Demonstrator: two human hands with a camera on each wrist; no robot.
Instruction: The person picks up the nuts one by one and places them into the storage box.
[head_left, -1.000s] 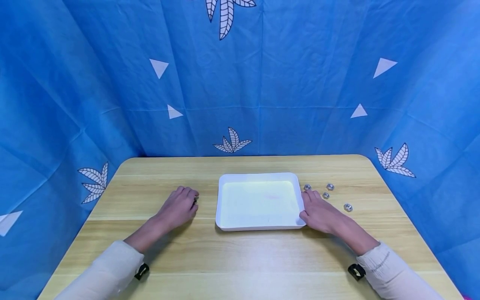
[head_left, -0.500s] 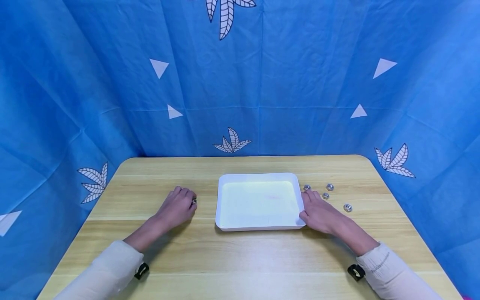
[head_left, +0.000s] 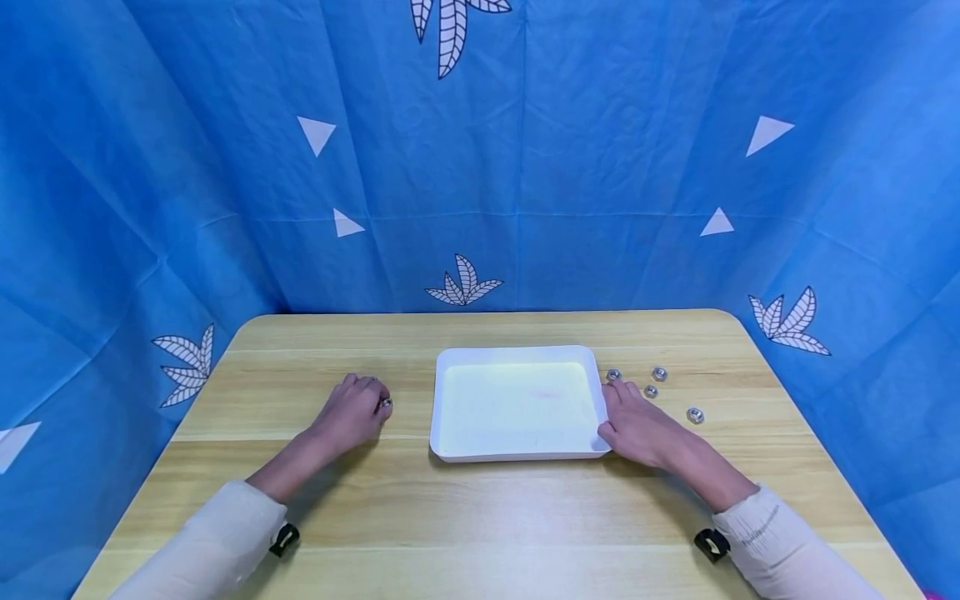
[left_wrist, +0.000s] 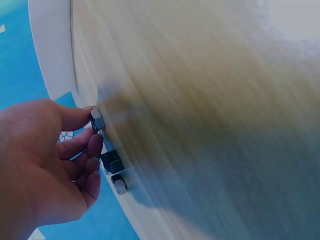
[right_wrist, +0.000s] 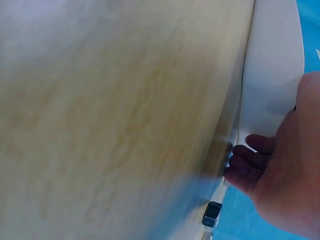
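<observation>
My left hand (head_left: 356, 412) is over the table left of the white tray (head_left: 517, 457). Its thumb and a finger pinch a metal hex nut (left_wrist: 96, 120), which also shows at the fingertips in the head view. Two more nuts, a dark-looking nut (left_wrist: 111, 161) and a smaller nut (left_wrist: 119, 184), lie beside the curled fingers in the left wrist view. At the tray's right side, my right hand (head_left: 641, 425) grips the wall, thumb at the rim and fingers along the outside. A nut (head_left: 613, 376) lies just beyond its fingertips.
Right of the tray lie several loose nuts, among them a far nut (head_left: 660, 374), a small nut (head_left: 651, 392) and a nearer nut (head_left: 695, 415). The wooden table (head_left: 480, 517) ends at a blue patterned curtain (head_left: 600, 167) behind and on both sides.
My left hand has shifted slightly left, and the nut now shows more plainly at its fingertips. The right hand and the tray stay in place.
</observation>
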